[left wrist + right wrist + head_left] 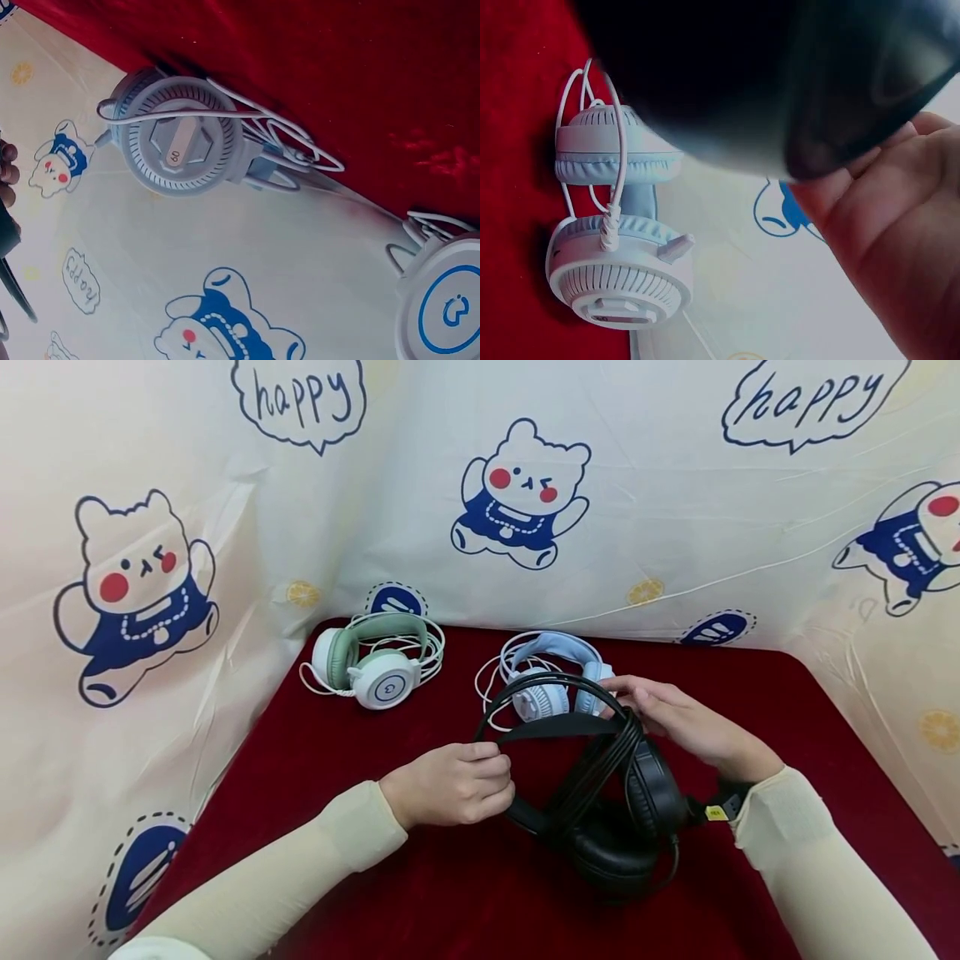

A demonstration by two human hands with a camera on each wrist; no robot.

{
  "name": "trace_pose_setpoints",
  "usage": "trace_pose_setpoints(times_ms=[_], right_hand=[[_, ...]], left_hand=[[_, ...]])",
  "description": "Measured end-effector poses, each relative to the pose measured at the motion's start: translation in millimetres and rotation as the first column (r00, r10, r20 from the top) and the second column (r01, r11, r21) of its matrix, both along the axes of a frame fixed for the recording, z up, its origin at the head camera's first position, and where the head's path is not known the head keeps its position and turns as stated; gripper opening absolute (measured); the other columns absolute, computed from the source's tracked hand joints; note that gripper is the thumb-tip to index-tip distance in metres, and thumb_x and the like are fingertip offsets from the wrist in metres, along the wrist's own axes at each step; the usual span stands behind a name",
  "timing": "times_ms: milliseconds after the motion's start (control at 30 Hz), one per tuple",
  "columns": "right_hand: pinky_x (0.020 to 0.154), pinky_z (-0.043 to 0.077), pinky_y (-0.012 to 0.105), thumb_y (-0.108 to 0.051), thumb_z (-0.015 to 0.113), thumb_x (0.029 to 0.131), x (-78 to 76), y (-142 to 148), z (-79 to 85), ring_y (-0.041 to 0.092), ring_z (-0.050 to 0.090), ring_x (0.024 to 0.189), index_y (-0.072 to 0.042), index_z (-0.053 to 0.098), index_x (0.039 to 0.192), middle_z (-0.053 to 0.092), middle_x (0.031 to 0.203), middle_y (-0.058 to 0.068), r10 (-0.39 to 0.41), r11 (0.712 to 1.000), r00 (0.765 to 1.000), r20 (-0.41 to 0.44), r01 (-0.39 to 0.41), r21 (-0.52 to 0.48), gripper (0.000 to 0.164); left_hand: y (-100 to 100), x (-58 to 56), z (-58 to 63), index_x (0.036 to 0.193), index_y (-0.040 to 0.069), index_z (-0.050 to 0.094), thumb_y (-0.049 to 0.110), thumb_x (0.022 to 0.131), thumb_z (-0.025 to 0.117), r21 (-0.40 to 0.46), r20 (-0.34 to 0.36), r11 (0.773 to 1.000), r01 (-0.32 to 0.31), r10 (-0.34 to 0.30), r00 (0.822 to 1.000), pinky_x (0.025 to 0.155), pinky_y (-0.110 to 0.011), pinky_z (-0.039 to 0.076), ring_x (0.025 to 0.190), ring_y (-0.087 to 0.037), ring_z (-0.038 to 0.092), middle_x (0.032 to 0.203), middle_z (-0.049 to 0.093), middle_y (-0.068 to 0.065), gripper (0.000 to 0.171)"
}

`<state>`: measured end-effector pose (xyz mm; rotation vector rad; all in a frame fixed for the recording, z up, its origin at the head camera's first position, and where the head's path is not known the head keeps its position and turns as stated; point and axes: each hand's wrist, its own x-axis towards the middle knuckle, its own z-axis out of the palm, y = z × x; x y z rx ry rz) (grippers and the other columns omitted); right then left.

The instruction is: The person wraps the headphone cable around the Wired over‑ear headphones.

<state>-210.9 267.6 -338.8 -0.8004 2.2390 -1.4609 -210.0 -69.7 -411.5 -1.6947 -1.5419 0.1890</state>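
My left hand [453, 783] grips the left side of the headband of a pair of black headphones [660, 789], its fingers curled round the band. On the other side, my right hand [671, 718] holds the headband just above an ear cup, with some fingertips hidden behind it. A black cable bundle [600, 772] hangs looped over the band, and the ear cups tilt down toward me. From the right wrist, a dark blurred ear cup [727, 82] fills the top of the view beside my palm [907, 225].
Behind the black pair, light blue headphones [542, 700] with a coiled cable sit on the red cloth [420, 893]. White and green headphones [386, 685] stand at the back left. A printed white curtain [405, 510] encloses the table's back and sides.
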Motion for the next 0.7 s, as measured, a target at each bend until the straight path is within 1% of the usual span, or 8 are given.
trace_pose_setpoints(times_ms=[167,267,333,433,500,567,633,700], right_hand=[[0.094,0.044,0.046,-0.012,0.044,0.102,-0.7,0,-6.1,0.029,0.055,0.115,-0.003,0.044,0.142,0.056,0.131,0.015,0.079,0.996,0.994,-0.072,-0.076,0.047,0.041],[0.096,0.042,0.050,-0.008,0.052,0.097,-0.9,2,-10.4,0.029,0.053,0.118,-0.004,0.043,0.143,0.052,0.138,0.012,0.076,0.994,0.994,-0.078,-0.069,0.088,0.047],[0.095,0.041,0.052,-0.009,0.054,0.097,-0.3,3,-13.2,0.031,0.050,0.119,-0.005,0.043,0.143,0.050,0.139,0.012,0.058,0.993,0.996,-0.066,-0.051,0.109,0.048],[0.094,0.041,0.053,-0.011,0.053,0.098,1.3,7,-18.2,0.035,0.048,0.118,-0.005,0.044,0.141,0.050,0.138,0.013,0.022,0.993,0.999,-0.046,-0.017,0.115,0.044],[0.096,0.042,0.047,-0.011,0.050,0.099,2.2,9,-22.0,0.034,0.051,0.118,-0.003,0.044,0.141,0.052,0.135,0.014,0.012,0.995,0.999,-0.036,-0.008,0.101,0.042],[0.097,0.042,0.041,-0.012,0.048,0.100,3.4,11,-25.4,0.032,0.054,0.115,-0.002,0.044,0.140,0.055,0.131,0.015,-0.001,0.997,1.000,-0.016,0.002,0.077,0.041],[0.098,0.042,0.037,-0.013,0.046,0.101,4.4,12,-28.8,0.029,0.058,0.113,-0.001,0.045,0.140,0.058,0.128,0.016,-0.017,0.998,1.000,-0.003,0.017,0.058,0.041],[0.099,0.041,0.041,-0.014,0.045,0.101,5.2,12,-32.3,0.027,0.059,0.113,-0.003,0.045,0.140,0.058,0.128,0.015,-0.034,0.998,0.999,-0.004,0.034,0.051,0.041]], left_hand=[[-1,-0.5,3.2,0.099,0.008,0.066,0.005,0.097,0.044,-0.045,-0.008,0.999,-0.031,0.030,1.000,0.086,-0.032,0.043,0.086,-0.021,0.054,0.084,0.067,-0.002,0.022],[0,-2.0,7.4,0.098,0.009,0.066,0.002,0.098,0.040,-0.060,-0.041,0.998,-0.031,0.029,0.999,0.089,-0.033,0.044,0.086,-0.021,0.055,0.084,0.068,-0.002,0.027],[1,-0.8,17.3,0.096,0.010,0.066,-0.001,0.098,0.037,-0.061,-0.057,0.998,-0.024,0.020,0.998,0.090,-0.032,0.044,0.086,-0.020,0.056,0.083,0.067,-0.002,0.031],[2,-4.2,19.6,0.096,0.011,0.065,-0.002,0.099,0.036,-0.063,-0.073,0.998,-0.019,0.014,0.997,0.095,-0.034,0.043,0.091,-0.020,0.058,0.088,0.068,-0.002,0.032],[3,-5.0,20.4,0.098,0.011,0.064,-0.001,0.098,0.039,-0.067,-0.054,0.997,-0.024,0.021,0.998,0.099,-0.035,0.041,0.094,-0.020,0.059,0.092,0.068,-0.003,0.028],[4,-8.1,13.3,0.100,0.010,0.064,0.001,0.098,0.043,-0.066,-0.031,0.997,-0.031,0.029,0.999,0.104,-0.037,0.038,0.098,-0.021,0.059,0.097,0.068,-0.004,0.023],[5,-7.5,13.4,0.102,0.011,0.064,0.003,0.097,0.046,-0.060,-0.008,0.998,-0.035,0.034,0.999,0.107,-0.038,0.035,0.099,-0.021,0.060,0.098,0.068,-0.004,0.020],[5,-7.8,12.2,0.103,0.011,0.064,0.003,0.097,0.047,-0.050,-0.004,0.998,-0.038,0.037,0.999,0.108,-0.039,0.033,0.100,-0.020,0.060,0.100,0.068,-0.004,0.020]])
